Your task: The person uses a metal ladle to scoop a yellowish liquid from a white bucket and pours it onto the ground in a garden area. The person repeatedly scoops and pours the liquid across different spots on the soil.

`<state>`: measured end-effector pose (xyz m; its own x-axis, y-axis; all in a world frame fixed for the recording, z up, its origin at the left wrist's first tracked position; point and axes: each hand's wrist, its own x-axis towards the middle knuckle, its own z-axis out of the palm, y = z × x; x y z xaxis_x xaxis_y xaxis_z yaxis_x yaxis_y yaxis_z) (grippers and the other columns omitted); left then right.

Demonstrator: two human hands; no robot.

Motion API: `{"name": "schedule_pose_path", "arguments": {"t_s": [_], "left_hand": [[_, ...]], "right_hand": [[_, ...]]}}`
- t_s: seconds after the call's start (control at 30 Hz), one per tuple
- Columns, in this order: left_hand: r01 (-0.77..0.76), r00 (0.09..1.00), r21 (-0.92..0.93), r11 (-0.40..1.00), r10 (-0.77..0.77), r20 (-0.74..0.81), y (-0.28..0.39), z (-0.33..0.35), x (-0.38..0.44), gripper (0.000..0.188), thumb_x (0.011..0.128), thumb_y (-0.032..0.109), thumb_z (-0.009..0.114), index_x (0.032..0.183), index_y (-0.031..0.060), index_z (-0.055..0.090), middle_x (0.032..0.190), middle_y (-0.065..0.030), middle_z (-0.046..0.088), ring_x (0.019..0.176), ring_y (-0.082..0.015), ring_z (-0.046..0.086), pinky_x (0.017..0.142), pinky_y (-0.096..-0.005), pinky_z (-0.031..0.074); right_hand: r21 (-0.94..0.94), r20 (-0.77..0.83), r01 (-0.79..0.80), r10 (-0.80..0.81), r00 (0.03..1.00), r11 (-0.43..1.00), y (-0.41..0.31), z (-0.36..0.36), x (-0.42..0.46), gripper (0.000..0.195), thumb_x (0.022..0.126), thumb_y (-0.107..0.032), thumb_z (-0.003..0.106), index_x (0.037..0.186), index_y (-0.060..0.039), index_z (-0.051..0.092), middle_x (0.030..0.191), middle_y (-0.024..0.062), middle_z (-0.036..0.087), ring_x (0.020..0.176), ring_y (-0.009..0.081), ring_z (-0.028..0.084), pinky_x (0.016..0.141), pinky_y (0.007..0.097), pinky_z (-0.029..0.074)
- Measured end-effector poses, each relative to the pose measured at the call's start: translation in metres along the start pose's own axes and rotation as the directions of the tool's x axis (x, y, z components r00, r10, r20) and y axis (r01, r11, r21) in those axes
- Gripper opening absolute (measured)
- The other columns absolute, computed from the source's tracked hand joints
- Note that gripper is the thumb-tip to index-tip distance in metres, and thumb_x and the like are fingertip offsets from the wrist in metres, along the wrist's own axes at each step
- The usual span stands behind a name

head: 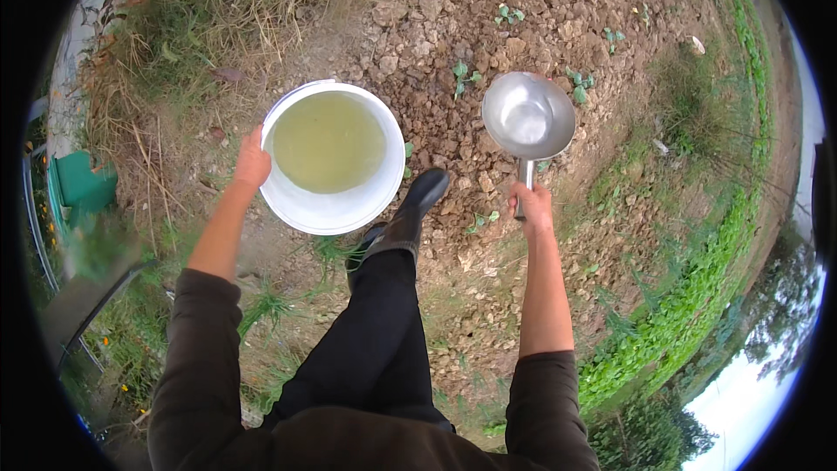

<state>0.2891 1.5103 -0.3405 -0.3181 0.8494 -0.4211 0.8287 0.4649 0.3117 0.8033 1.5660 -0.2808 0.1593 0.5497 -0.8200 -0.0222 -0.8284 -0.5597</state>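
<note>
My left hand (254, 160) grips a white plastic bucket (320, 212) at its left edge; whether the fingers hold the rim or the bail cannot be told. Cloudy yellow-green liquid (329, 144) fills part of the bucket, its surface below the rim. In my right hand (533, 204) is the handle of a stainless steel water ladle (528, 116). The bowl of the ladle faces up above the soil and shows bare shiny metal inside. Beside it grows a small leafy seedling (579, 84). Another seedling (463, 78) stands between bucket and ladle.
Cloddy brown soil (431, 19) with several seedlings spreads ahead, darker near the bucket. My black rubber boot (418, 199) steps beside a seedling (482, 221). Dry grass (216, 19) lies at left, near a green container (82, 186). A dense green crop row (693, 301) runs along the right.
</note>
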Motion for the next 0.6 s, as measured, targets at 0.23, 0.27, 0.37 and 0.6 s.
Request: {"name": "schedule_pose_path", "arguments": {"t_s": [0.23,0.27,0.37,0.6], "left_hand": [[-0.016,0.998,0.027,1.0,0.015,0.055,-0.028,-0.003,-0.013,0.06,0.074,-0.002,0.048,0.131,0.0062,0.036,0.121,-0.025,0.045,0.112,-0.0416,0.045,0.097,-0.0429,0.037],[-0.028,0.998,0.055,0.998,0.025,0.063,-0.03,-0.004,-0.01,0.06,0.073,-0.002,0.049,0.131,0.0062,0.036,0.12,-0.0247,0.045,0.111,-0.0417,0.045,0.097,-0.0425,0.038],[0.081,0.99,-0.009,0.997,-0.079,0.118,-0.002,-0.012,-0.004,0.058,0.069,-0.004,0.05,0.125,0.0059,0.04,0.115,-0.0232,0.049,0.107,-0.041,0.048,0.093,-0.0427,0.04],[0.241,0.924,0.034,0.97,-0.24,0.296,0.049,-0.033,0.022,0.047,0.064,0.0,0.056,0.109,0.0058,0.044,0.102,-0.022,0.055,0.1,-0.039,0.053,0.086,-0.0434,0.043]], "right_hand": [[-0.1,-0.103,-0.018,0.008,0.995,0.995,-0.092,0.021,0.138,0.013,0.074,-0.007,0.059,0.068,0.0026,0.052,0.059,0.0083,0.054,0.042,0.0171,0.049,0.039,0.0299,0.038],[-0.192,-0.112,0.017,-0.039,0.993,0.981,-0.104,0.021,0.158,0.014,0.073,-0.007,0.06,0.068,0.0031,0.052,0.06,0.009,0.055,0.041,0.0172,0.049,0.039,0.0301,0.038],[-0.655,-0.27,-0.07,-0.147,0.952,0.753,-0.126,-0.006,0.194,0.021,0.072,-0.013,0.062,0.075,0.0066,0.055,0.067,0.0149,0.06,0.045,0.0212,0.056,0.043,0.0339,0.044],[-0.889,-0.245,-0.045,-0.391,0.887,0.455,-0.162,-0.087,0.194,0.034,0.072,-0.019,0.061,0.092,0.0075,0.052,0.084,0.0263,0.062,0.078,0.0401,0.062,0.071,0.0444,0.05]]}}
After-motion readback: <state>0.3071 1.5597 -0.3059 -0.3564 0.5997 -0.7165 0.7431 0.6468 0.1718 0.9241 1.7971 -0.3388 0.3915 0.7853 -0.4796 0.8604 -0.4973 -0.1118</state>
